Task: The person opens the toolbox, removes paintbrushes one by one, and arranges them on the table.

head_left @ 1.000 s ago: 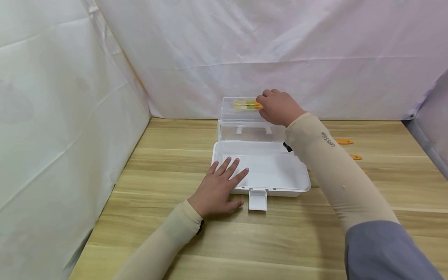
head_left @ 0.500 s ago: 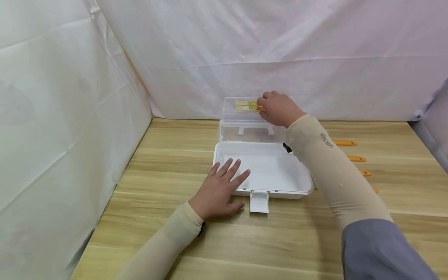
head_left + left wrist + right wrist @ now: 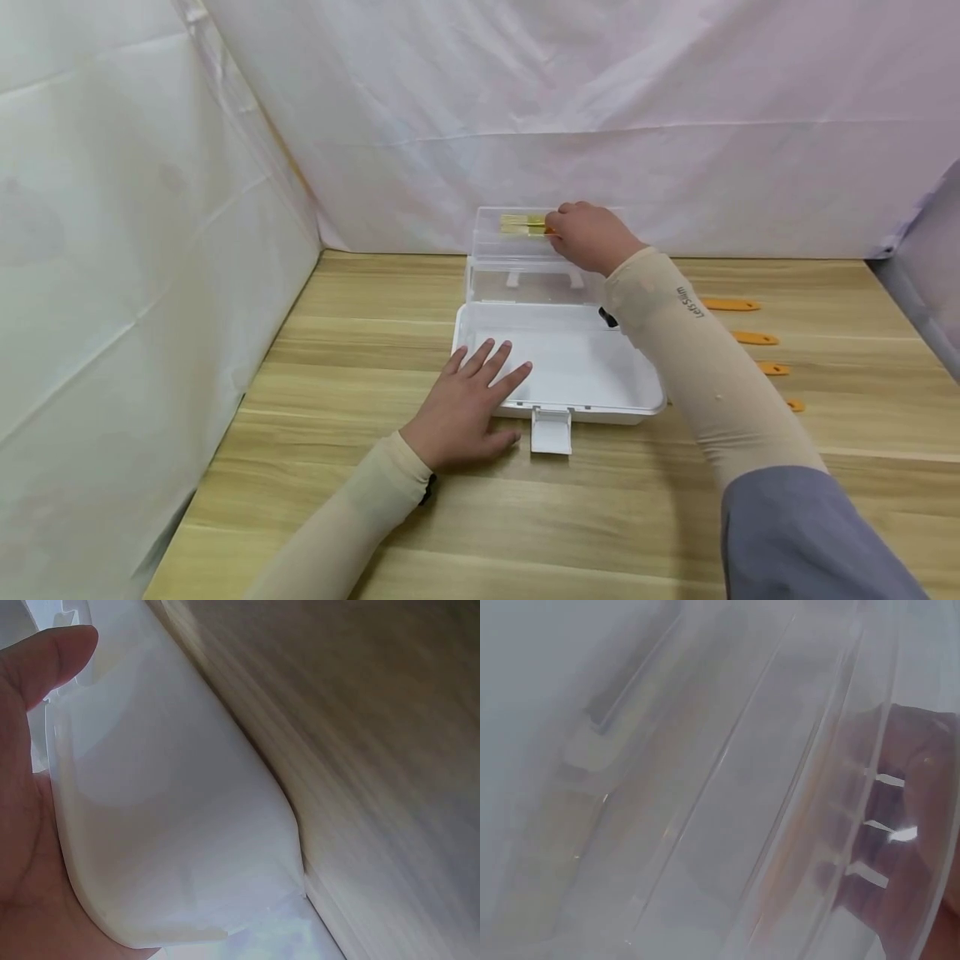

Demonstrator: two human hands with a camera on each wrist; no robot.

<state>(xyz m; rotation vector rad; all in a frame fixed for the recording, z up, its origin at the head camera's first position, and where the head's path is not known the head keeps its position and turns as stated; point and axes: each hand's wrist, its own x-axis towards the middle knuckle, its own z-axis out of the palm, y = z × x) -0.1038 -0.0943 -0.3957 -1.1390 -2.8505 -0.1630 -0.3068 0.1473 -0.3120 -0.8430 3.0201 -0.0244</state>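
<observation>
- My right hand point(image 3: 592, 236) is up at the top rim of the clear upper tray point(image 3: 525, 275), fingers curled around the orange handle end of a small brush point(image 3: 525, 223).
- The brush lies across the top of that tray, pale bristles pointing to my left, orange handle mostly hidden under my fingers.
- In the right wrist view I see only clear plastic walls close up and the dark shape of my fingers point(image 3: 900, 847) behind them; the brush itself I cannot make out there.
- My left hand point(image 3: 468, 404) lies flat with fingers straight and spread, resting on the front left corner of the white box base point(image 3: 592, 367) and holding nothing.
- The left wrist view shows the rounded white corner of the base point(image 3: 172, 825) against my palm, thumb point(image 3: 52, 660) lying along its edge, and the wood just beside it.
- The box sits open in the middle of the worktop point(image 3: 375, 517), clear tray raised at the back, white latch tab point(image 3: 551, 431) hanging off the front edge.
- To the right of the box, partly behind my right forearm, 4 orange handles point(image 3: 753, 337) lie in a row on the worktop, well apart from the brush.
- White sheets point(image 3: 150, 250) hang behind and on the left.
</observation>
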